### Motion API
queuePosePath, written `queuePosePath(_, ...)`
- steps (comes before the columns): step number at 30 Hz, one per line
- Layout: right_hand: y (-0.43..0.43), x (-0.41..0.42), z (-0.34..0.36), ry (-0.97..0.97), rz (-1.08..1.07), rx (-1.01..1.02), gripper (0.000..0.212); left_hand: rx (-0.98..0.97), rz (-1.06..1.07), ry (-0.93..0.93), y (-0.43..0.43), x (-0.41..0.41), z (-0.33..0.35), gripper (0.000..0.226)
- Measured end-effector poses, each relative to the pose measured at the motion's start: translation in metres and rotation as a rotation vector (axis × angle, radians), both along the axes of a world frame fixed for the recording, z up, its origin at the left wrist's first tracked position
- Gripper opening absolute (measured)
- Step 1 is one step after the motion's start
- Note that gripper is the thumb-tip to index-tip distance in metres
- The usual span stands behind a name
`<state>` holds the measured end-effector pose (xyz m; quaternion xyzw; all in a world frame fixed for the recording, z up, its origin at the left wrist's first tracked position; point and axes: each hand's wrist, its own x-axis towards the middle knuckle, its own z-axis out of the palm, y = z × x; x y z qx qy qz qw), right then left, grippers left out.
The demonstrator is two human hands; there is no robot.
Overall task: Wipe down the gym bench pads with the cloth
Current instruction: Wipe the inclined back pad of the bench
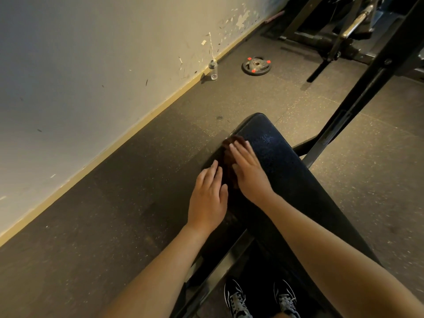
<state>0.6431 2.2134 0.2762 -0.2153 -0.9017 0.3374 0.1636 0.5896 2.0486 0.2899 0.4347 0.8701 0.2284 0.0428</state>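
Head view: dark brown cloth (226, 158) lies on frame-left edge of bench pad (286, 171), centre frame. Right hand (249, 173) is flat on cloth, fingers straight, grip apart, nothing clamped. Left hand (207, 198) sits just below-left, also flat w/ straight fingers, tips at cloth edge. Upper centre by wall: clear bottle (213, 69) upright on floor, contents can't tell; weight plate (256, 65) nearby.

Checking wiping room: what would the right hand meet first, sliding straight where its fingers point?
The right hand lies flat on the cloth; ahead comes only the left edge of the pad, then probably floor.
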Motion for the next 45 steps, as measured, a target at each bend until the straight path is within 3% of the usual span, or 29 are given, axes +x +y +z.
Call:
queuePosePath(4,-0.014,-0.002,-0.001,0.056,-0.311,-0.26,0.056,-0.027,0.016,0.102,0.007,-0.001,-0.001,0.05)
queuePosePath(9,-0.007,0.018,-0.013,0.01,-0.002,0.019,0.055,-0.056,0.002,0.122,0.029,-0.001,0.0,0.051)
queuePosePath(11,0.028,0.016,-0.019,0.011,-0.13,-0.038,0.055,-0.095,-0.029,0.127,0.042,-0.003,-0.001,0.05)
queuePosePath(14,0.068,0.019,-0.02,0.047,-0.525,-0.372,0.055,-0.146,-0.015,0.139,0.05,-0.005,-0.005,0.05)
queuePosePath(16,0.059,0.02,-0.018,0.044,-0.611,-0.438,0.056,-0.154,-0.003,0.143,0.049,-0.004,-0.007,0.051)
queuePosePath(22,0.013,0.005,-0.004,0.083,-0.089,-0.097,0.054,-0.112,0.021,0.122,0.065,-0.011,0.0,0.049)
queuePosePath(24,0.041,0.003,-0.007,0.077,-0.129,-0.084,0.055,-0.126,0.024,0.12,0.068,-0.015,-0.001,0.05)
queuePosePath(29,0.085,-0.015,-0.002,0.11,-0.482,-0.395,0.053,-0.108,0.046,0.088,0.067,-0.016,-0.003,0.052)
queuePosePath(37,0.022,0.011,0.004,0.038,0.048,-0.045,0.051,-0.03,0.081,0.041,0.067,-0.017,0.003,0.051)
queuePosePath(40,0.052,-0.002,0.004,0.024,-0.014,-0.009,0.054,-0.025,0.056,0.017,0.065,-0.019,0.004,0.053)
queuePosePath(43,0.085,-0.03,0.017,0.071,-0.202,-0.229,0.053,-0.03,0.091,0.01,0.068,-0.016,0.005,0.053)
queuePosePath(45,0.075,-0.034,0.02,0.084,-0.235,-0.247,0.053,-0.021,0.097,-0.013,0.069,-0.014,0.005,0.054)
